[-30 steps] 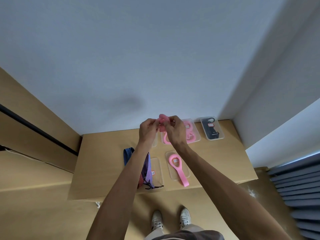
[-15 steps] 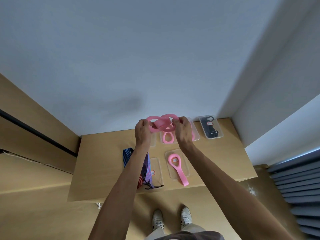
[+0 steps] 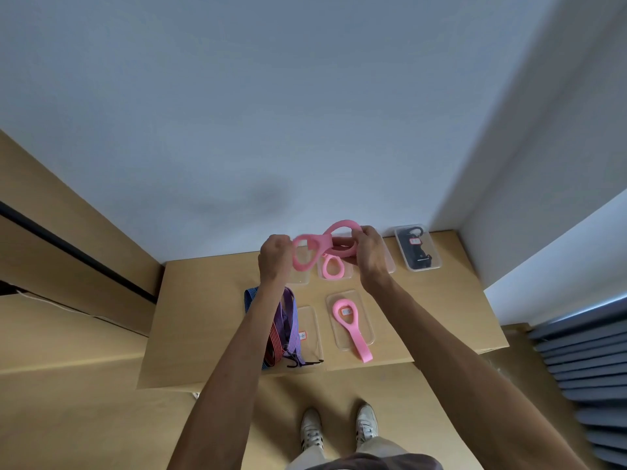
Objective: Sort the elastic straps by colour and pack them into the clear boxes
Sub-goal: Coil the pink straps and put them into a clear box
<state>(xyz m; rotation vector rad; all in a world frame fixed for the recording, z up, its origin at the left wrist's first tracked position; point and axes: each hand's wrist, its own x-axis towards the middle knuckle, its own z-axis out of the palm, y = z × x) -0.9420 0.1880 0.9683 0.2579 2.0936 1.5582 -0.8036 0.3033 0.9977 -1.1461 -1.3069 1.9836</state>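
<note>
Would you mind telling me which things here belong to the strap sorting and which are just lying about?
Part of the job:
- pink strap held between left hand and right hand
- pink strap in near box
- striped straps
- box with black strap

Just lying about:
- wooden table
- grey slats

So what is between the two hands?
In the head view, only the pink strap spans from the left hand to the right hand, twisted into loops.

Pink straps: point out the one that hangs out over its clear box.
The pink strap in the near box: its loop lies inside, its tail runs out over the near rim. The far pink strap sits wholly inside its box; the third is held in both hands.
</note>
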